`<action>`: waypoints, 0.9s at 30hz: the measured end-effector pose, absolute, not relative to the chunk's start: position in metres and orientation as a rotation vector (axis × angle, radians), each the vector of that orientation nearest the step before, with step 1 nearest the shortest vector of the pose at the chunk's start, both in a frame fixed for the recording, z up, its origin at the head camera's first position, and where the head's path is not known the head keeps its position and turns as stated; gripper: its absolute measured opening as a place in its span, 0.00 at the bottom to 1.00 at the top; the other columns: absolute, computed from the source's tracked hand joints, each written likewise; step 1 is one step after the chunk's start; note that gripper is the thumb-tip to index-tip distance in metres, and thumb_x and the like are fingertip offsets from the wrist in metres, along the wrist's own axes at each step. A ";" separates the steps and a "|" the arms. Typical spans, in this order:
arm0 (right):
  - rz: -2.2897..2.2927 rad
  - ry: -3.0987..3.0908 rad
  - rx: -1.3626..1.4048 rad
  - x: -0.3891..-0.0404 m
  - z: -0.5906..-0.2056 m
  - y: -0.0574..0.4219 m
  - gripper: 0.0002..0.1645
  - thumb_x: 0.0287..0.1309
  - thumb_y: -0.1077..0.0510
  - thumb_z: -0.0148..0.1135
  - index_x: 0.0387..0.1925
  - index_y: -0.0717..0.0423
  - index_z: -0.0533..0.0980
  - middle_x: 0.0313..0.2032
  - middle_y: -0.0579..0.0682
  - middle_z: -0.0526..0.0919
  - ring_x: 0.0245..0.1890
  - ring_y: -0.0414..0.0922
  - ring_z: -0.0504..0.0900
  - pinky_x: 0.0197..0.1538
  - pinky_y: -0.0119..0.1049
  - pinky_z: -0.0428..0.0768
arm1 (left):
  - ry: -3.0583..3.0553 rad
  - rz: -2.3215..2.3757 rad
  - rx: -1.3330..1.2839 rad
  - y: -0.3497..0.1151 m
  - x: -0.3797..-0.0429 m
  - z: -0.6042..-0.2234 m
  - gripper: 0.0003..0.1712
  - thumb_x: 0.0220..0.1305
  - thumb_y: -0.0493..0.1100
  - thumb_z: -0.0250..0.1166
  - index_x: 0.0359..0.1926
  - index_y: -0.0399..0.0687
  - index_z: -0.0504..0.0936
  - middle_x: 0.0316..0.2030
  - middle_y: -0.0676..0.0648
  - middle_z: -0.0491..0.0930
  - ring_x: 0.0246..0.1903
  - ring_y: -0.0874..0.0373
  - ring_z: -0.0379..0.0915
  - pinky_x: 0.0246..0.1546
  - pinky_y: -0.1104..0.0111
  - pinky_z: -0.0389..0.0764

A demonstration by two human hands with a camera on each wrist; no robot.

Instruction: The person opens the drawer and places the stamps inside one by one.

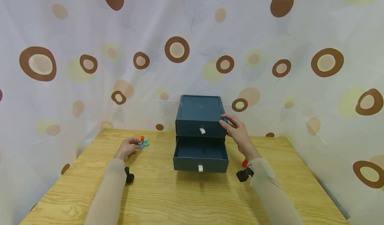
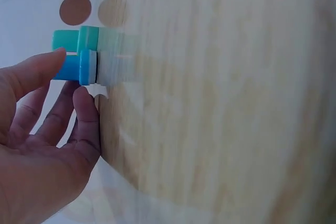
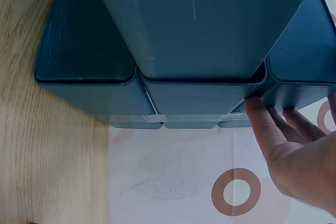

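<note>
Beside two other small stamps, my left hand [image 1: 128, 148] pinches a blue toy stamp [image 2: 71, 67] between thumb and fingers. Its base is right at the wooden tabletop in the left wrist view. A teal stamp [image 1: 146, 142] and an orange stamp [image 1: 142, 138] stand close by. A dark blue drawer cabinet [image 1: 201, 106] stands at the back middle. Its middle drawer [image 1: 200, 165], with a white pull tab, is pulled out, and the inside that shows holds nothing. My right hand [image 1: 238, 133] rests with extended fingers against the cabinet's upper right side.
A red piece [image 1: 245, 162] sits on the table [image 1: 156, 191] near my right wrist, partly hidden by it. Behind the cabinet hangs a white curtain [image 1: 198, 18] with brown dots, which also runs along both sides of the table.
</note>
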State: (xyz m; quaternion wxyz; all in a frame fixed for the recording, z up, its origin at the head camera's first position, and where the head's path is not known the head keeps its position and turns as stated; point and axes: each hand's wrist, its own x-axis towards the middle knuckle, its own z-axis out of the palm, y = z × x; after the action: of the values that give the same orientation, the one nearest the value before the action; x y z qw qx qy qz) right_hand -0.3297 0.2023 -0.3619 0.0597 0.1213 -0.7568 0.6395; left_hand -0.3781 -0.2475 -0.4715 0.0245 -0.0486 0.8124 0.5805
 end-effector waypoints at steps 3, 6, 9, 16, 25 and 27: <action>1.939 -2.292 0.366 -0.330 -0.363 0.202 0.31 0.68 0.45 0.59 0.66 0.54 0.68 0.73 0.51 0.60 0.74 0.55 0.57 0.68 0.60 0.65 | 2.510 1.807 -0.166 -0.247 -0.378 -0.473 0.14 0.62 0.31 0.65 0.48 0.33 0.76 0.47 0.41 0.77 0.36 0.58 0.70 0.35 0.67 0.75; 1.944 -2.297 0.364 -0.329 -0.363 0.201 0.31 0.68 0.45 0.59 0.66 0.53 0.68 0.73 0.51 0.60 0.75 0.54 0.57 0.68 0.59 0.65 | 2.509 1.809 -0.185 -0.246 -0.378 -0.474 0.13 0.60 0.30 0.65 0.47 0.33 0.77 0.46 0.39 0.77 0.35 0.58 0.69 0.34 0.67 0.75; 1.946 -2.288 0.368 -0.329 -0.364 0.201 0.31 0.68 0.45 0.59 0.66 0.54 0.68 0.73 0.51 0.60 0.74 0.54 0.57 0.68 0.59 0.65 | 2.506 1.818 -0.187 -0.246 -0.378 -0.474 0.15 0.61 0.31 0.65 0.49 0.32 0.77 0.48 0.37 0.77 0.34 0.59 0.70 0.34 0.67 0.76; 1.939 -2.283 0.384 -0.330 -0.362 0.204 0.31 0.67 0.45 0.59 0.66 0.54 0.68 0.74 0.51 0.59 0.74 0.55 0.57 0.68 0.60 0.65 | 2.431 1.875 -0.161 -0.248 -0.374 -0.469 0.21 0.67 0.34 0.62 0.59 0.30 0.73 0.42 0.46 0.78 0.36 0.59 0.78 0.37 0.67 0.80; 1.938 -2.290 0.373 -0.330 -0.361 0.202 0.31 0.68 0.45 0.59 0.66 0.54 0.68 0.73 0.51 0.59 0.74 0.55 0.57 0.68 0.60 0.64 | 2.428 1.829 0.003 -0.248 -0.368 -0.454 0.21 0.69 0.40 0.62 0.58 0.33 0.72 0.47 0.44 0.80 0.41 0.58 0.79 0.50 0.58 0.81; 1.937 -2.293 0.371 -0.330 -0.362 0.202 0.31 0.68 0.45 0.59 0.66 0.54 0.68 0.74 0.51 0.59 0.75 0.55 0.56 0.68 0.60 0.64 | 2.430 1.841 0.017 -0.248 -0.367 -0.453 0.22 0.69 0.40 0.62 0.59 0.33 0.72 0.50 0.43 0.79 0.42 0.59 0.79 0.51 0.57 0.81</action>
State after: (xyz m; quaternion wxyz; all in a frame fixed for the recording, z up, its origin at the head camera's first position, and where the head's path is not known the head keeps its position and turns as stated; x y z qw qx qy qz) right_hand -0.3299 0.2021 -0.3616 0.0586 0.1224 -0.7568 0.6394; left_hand -0.3673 -0.2476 -0.4530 0.0465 0.0055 0.7963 0.6031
